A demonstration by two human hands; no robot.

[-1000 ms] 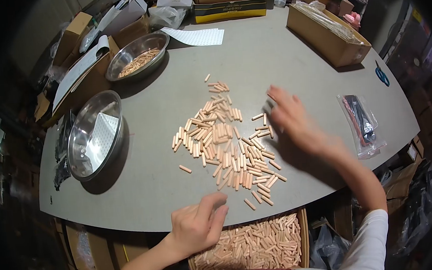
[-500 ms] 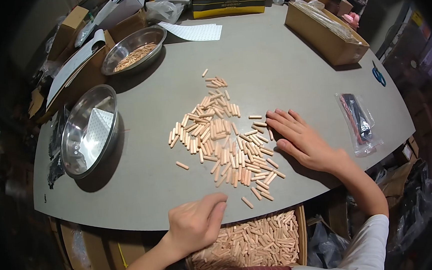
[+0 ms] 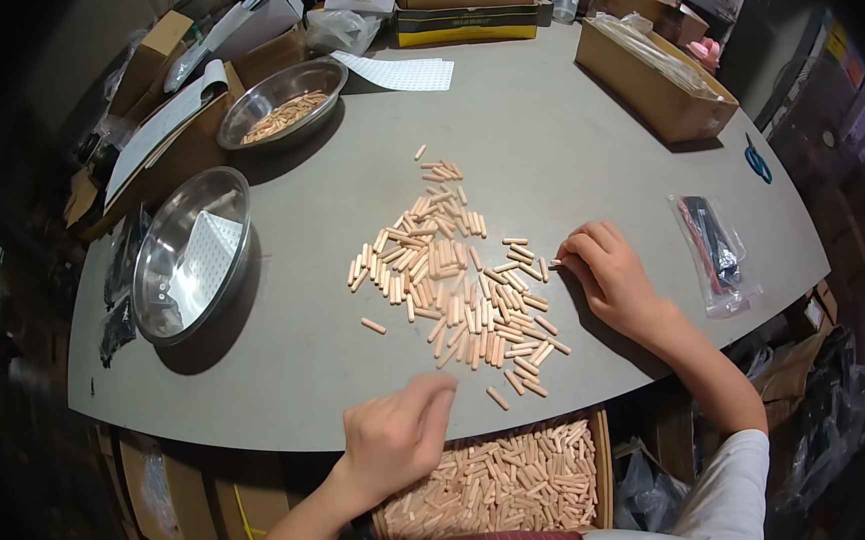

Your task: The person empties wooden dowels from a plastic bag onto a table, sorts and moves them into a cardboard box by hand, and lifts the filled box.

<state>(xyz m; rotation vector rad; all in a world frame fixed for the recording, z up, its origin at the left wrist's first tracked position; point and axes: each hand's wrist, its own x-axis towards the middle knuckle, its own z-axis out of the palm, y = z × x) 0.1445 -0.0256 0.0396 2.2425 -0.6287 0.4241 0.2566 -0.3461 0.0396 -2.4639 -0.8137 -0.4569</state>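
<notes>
A loose pile of short wooden dowels [image 3: 447, 259] is spread over the middle of the grey table. At its right edge my right hand [image 3: 609, 278] rests with the fingers bent and the tips pinched together, right beside a single dowel [image 3: 544, 269]. Whether something small sits between those fingertips is unclear. My left hand [image 3: 399, 431] is closed, thumb against the curled fingers, at the table's front edge; its inside is hidden. Below the edge, partly behind that hand, stands an open box [image 3: 603, 469] full of dowels.
Two metal bowls stand on the left: one [image 3: 233, 148] holds dowels, the nearer one [image 3: 170, 323] a white dotted sheet [image 3: 212, 247]. On the right are a long carton [image 3: 641, 90], blue scissors [image 3: 757, 159] and a bagged item [image 3: 712, 250]. Boxes [image 3: 466, 27] line the back.
My right hand has gone from flat with fingers stretched to bent and pinched beside the pile. My left hand stays closed near the front edge. The whole view has shifted slightly.
</notes>
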